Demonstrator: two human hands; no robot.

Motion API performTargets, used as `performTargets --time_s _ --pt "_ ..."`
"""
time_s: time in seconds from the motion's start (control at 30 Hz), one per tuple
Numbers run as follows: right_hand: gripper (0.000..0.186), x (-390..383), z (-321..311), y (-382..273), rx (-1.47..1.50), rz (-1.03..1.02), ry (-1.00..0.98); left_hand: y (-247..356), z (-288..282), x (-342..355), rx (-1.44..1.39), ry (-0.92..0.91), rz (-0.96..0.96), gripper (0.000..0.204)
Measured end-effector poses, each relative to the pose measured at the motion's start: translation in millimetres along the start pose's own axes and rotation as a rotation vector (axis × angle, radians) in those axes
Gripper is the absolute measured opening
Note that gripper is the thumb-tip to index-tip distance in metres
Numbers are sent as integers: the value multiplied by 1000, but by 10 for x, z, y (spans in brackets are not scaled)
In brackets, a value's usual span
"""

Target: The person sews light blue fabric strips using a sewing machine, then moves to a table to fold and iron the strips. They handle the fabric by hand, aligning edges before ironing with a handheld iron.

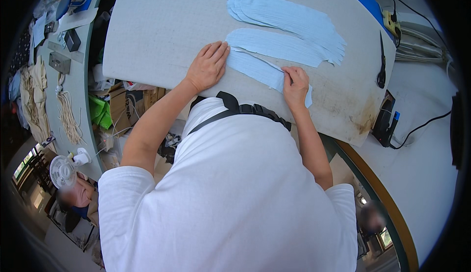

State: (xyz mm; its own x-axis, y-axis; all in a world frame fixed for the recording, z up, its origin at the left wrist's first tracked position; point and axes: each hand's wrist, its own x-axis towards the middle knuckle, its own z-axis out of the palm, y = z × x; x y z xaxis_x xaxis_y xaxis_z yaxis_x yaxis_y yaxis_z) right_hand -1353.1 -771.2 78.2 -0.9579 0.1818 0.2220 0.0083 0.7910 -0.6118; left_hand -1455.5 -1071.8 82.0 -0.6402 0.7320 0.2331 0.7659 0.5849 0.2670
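I see a light-blue crinkled fabric strip [255,69] pinched in the right hand [296,86], its end at the flattened left hand [210,67].

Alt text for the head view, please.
A person's left hand lies flat at the left end of a blue cloth strip on a pale table; the curled right hand touches it near the other end. More blue pieces lie beyond, black scissors to the right.

A white fan [63,172] stands near pale cords [71,117]
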Motion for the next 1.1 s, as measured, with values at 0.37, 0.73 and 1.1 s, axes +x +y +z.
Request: performTargets --time_s 0.37,0.73,1.1 --pt "14 4 -15 -17 -3 -8 1 -4 -2 -3 -9 -14 -2 49" --pt "37 -30 -119 68 -108 -223 -53 180 -87 143 -36 -44 -114 42" --pt "38 -52 -157 124 -138 -297 -70 331 -72 145 9 -18 -210 42"
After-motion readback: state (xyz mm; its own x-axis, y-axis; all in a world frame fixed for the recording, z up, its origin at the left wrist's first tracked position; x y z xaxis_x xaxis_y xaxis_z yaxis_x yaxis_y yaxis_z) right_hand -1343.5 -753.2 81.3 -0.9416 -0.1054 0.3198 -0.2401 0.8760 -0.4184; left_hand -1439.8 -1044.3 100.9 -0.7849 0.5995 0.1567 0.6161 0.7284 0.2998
